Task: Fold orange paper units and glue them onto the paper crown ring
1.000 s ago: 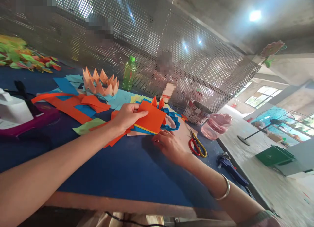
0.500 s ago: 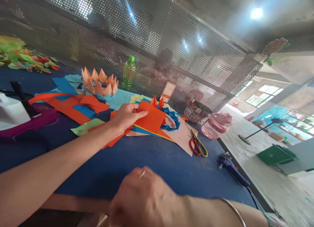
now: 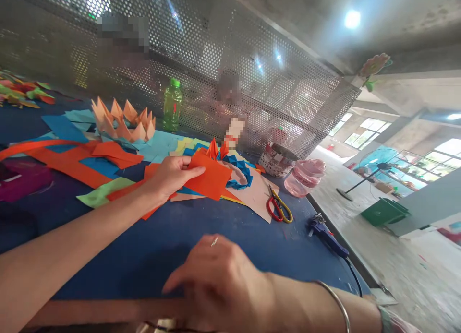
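My left hand (image 3: pixel 173 177) pinches a square sheet of orange paper (image 3: pixel 211 178) between thumb and fingers, above a stack of coloured sheets. My right hand (image 3: pixel 225 275), with a ring and a bangle, hovers over the near table edge. One finger stretches left and the others hang down, blurred; nothing shows in it. Behind the orange sheet lies a blue folded-paper ring (image 3: pixel 242 174) with orange folded points (image 3: pixel 213 150) beside it. Red-and-yellow-handled scissors (image 3: pixel 279 206) lie on a pale pink sheet (image 3: pixel 257 203).
A peach folded-paper crown (image 3: pixel 126 124) and a green bottle (image 3: pixel 173 105) stand at the back. To the right are a patterned basket (image 3: pixel 277 159), a pink clear jar (image 3: pixel 304 177) and a purple glue gun (image 3: pixel 327 237) with its cord. Behind the table (image 3: pixel 140 251) rises a perforated metal screen (image 3: pixel 201 64).
The view has shifted right, so the things on the table appear further left. My left hand keeps hold of the orange sheet. My right hand has turned, and a finger now stretches out.
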`<act>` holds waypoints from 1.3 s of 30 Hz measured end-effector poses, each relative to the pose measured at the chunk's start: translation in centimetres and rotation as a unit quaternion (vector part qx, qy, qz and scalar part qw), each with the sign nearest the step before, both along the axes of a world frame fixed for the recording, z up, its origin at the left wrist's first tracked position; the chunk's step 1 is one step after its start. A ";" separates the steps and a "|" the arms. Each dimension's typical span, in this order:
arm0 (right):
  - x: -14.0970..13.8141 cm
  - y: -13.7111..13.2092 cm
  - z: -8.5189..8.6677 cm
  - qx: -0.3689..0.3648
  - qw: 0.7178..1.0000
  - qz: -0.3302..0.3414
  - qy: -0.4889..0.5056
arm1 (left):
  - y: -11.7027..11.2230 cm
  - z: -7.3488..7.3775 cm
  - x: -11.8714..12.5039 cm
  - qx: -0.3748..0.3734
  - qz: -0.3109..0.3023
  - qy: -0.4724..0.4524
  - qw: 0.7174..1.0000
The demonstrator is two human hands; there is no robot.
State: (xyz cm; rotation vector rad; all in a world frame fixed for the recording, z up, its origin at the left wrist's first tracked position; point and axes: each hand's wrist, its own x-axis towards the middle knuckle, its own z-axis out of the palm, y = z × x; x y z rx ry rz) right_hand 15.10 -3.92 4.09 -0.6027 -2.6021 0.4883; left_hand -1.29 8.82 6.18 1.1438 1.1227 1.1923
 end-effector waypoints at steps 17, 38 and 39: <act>6.9 9.0 -2.0 -0.345 0.852 -0.270 0.288 | -1.3 -2.5 1.9 -0.076 -0.182 -0.059 0.979; 6.9 7.4 -2.1 -0.188 0.874 -0.296 0.336 | -2.7 -2.4 2.7 -0.176 -0.138 -0.161 0.961; 6.9 7.4 -2.1 -0.210 0.859 -0.301 0.356 | -2.7 -2.4 2.7 -0.171 -0.148 -0.166 0.960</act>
